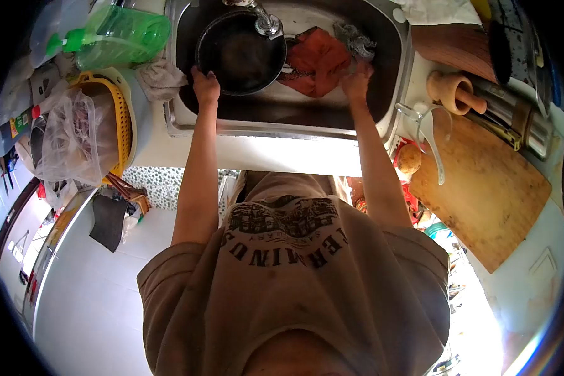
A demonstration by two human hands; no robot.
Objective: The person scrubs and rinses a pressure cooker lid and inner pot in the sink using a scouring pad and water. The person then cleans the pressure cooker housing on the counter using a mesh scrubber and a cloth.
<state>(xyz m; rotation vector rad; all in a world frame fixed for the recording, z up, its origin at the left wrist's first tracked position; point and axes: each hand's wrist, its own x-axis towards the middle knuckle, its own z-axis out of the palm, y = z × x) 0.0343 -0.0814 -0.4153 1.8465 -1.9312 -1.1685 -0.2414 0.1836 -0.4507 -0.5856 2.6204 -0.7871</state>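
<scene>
A round black pan [241, 56] sits in the left part of the metal sink [282, 130], under the faucet [268, 25]. My left hand [205, 86] grips its near left rim, fingers curled over the edge. In the sink's right half lies a crumpled orange-red cloth [318, 61]. Just behind it is a grey mesh scrubber [355, 39]. My right hand [357, 80] is at the right edge of the cloth, close below the scrubber. Its fingers are blurred, so whether it holds either one does not show.
Left of the sink are a rag [160, 79], a green plastic bottle [124, 37] and a yellow basket [123, 119] beside plastic bags. On the right lie a wooden cutting board [482, 188], a wooden mortar [448, 91] and a clear-handled peeler-like tool [429, 135].
</scene>
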